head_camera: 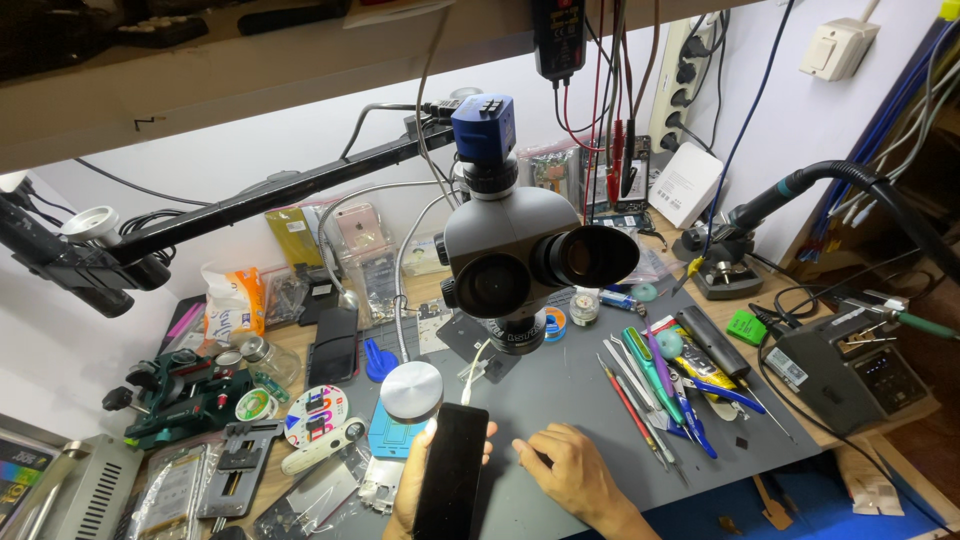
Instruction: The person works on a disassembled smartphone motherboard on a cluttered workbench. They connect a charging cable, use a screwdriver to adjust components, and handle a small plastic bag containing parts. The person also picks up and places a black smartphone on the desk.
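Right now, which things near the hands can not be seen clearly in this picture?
Head view only:
- left hand: mostly hidden behind the dark phone; wrist cut by the bottom edge.
- phone: lower end cut off.
- right hand: fingertips curled under, contact with the grey mat unclear.
- microscope: hides the mat beneath.

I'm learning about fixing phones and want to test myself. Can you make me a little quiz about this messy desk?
1. True or false: the left hand holds a dark phone.
2. What does the right hand rest on? A) the grey mat B) the green clamp tool C) the soldering station
3. Fill in: the big grey device above the hands is a ____.

Key:
1. True. The phone is upright in that hand, screen dark.
2. A. The right hand lies on the mat, holding nothing that shows.
3. Microscope. It has two eyepieces and a blue camera on top.
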